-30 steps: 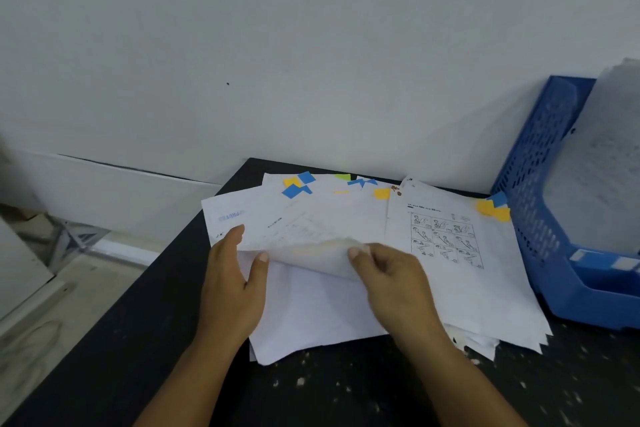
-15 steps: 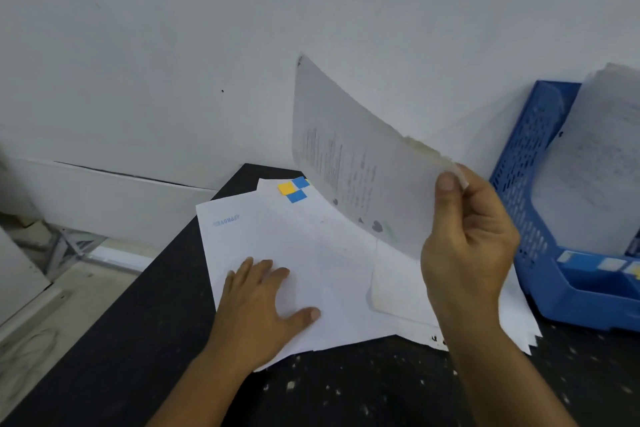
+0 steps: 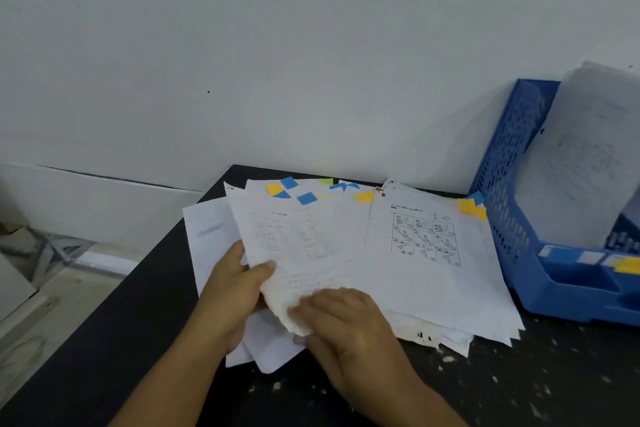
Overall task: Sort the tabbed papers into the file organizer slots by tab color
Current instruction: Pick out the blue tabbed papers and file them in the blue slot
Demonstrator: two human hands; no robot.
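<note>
While most papers (image 3: 346, 253) lie fanned on the table (image 3: 138, 340), left of the organizer (image 3: 512, 184), we have much left; some sheets already stand inside; our left hand (image 3: 232, 291) and right hand (image 3: 346, 319) pinch one sheet's near corner.

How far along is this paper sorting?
Early on. Some sheets already stand in the blue file organizer. Both hands, left hand and right hand, are lifting a sheet's corner. Most of the tabbed pile, with blue, yellow and green tabs, remains on the table.
</note>
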